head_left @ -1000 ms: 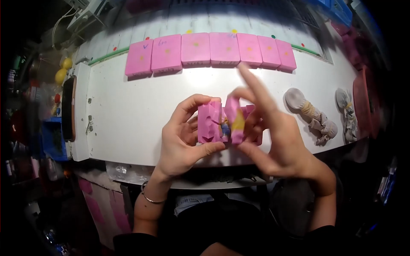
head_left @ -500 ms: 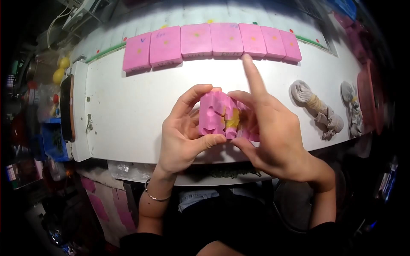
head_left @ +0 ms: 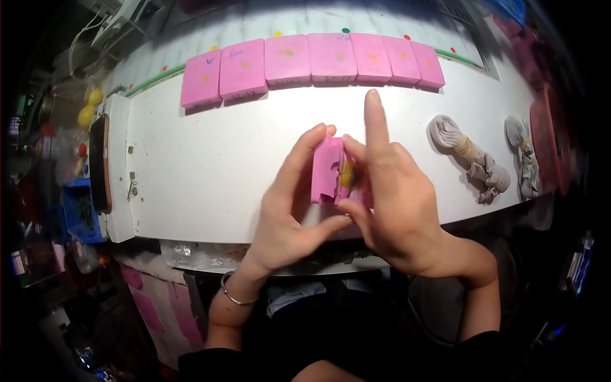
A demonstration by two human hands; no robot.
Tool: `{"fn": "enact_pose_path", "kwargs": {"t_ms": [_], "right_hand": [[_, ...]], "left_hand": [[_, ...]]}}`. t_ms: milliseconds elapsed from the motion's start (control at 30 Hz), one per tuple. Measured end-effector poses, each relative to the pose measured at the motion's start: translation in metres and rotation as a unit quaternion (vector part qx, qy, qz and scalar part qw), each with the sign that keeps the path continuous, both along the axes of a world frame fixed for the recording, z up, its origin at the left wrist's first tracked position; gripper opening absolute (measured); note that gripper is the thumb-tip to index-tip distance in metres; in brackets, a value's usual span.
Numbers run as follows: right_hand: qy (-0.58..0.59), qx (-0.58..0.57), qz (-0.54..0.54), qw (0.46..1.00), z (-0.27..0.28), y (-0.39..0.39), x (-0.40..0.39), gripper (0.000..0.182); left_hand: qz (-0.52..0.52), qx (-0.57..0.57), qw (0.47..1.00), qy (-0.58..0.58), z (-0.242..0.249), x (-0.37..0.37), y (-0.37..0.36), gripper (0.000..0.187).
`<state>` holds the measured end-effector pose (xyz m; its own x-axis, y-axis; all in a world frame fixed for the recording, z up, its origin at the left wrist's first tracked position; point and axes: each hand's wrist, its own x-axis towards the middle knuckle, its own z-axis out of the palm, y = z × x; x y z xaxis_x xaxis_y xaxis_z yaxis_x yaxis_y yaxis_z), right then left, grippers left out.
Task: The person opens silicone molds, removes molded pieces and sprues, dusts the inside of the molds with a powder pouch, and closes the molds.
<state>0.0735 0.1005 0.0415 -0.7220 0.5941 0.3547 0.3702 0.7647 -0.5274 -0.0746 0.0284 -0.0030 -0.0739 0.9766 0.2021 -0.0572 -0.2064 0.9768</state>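
A pink block-like mould (head_left: pixel 326 170) with notched edges is held upright between both hands above the white table. A yellow piece (head_left: pixel 347 173) shows in the gap at its right side. My left hand (head_left: pixel 286 204) grips the mould's left part, fingertips at its top and thumb near its bottom. My right hand (head_left: pixel 401 197) holds the right part with thumb and bent fingers, the index finger stretched out toward the back. The right part is mostly hidden by this hand.
Several pink blocks (head_left: pixel 287 60) stand in a row along the back of the white table (head_left: pixel 191 165). Two tied cloth bundles (head_left: pixel 471 153) (head_left: pixel 524 159) lie at the right, beside a reddish basin (head_left: pixel 551 140). A dark phone-like object (head_left: pixel 100 162) and blue bin (head_left: pixel 79 210) are at left.
The mould has turned and its two parts look closer together, with less of the yellow piece showing. My left hand has moved right. The view has shifted slightly.
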Motion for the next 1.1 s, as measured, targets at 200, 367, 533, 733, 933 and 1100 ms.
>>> {"fn": "enact_pose_path", "kwargs": {"t_ms": [200,367,533,733,933,1100], "right_hand": [[-0.015,0.124,-0.053,0.991,-0.008,-0.009,-0.012,0.092],[-0.054,0.055,-0.038,0.996,-0.002,-0.013,-0.011,0.083],[-0.077,0.066,-0.052,0.994,0.029,-0.009,0.014,0.082],[0.023,-0.134,0.086,0.987,0.000,0.014,0.016,0.065],[0.071,-0.134,0.081,0.985,-0.003,0.015,0.012,0.047],[0.078,-0.137,0.079,0.984,-0.002,0.018,0.010,0.045]], "left_hand": [[0.208,0.028,0.948,0.241,-0.004,0.038,0.004,0.080],[0.233,0.014,0.945,0.229,-0.013,0.041,0.002,0.065],[0.126,-0.112,0.985,0.031,0.002,0.006,0.001,0.048],[0.047,-0.068,0.989,0.124,0.008,-0.017,0.003,0.047],[0.015,-0.070,0.997,-0.012,0.004,-0.020,-0.001,0.048],[0.005,-0.046,0.999,-0.025,-0.001,-0.022,0.001,0.048]]}}
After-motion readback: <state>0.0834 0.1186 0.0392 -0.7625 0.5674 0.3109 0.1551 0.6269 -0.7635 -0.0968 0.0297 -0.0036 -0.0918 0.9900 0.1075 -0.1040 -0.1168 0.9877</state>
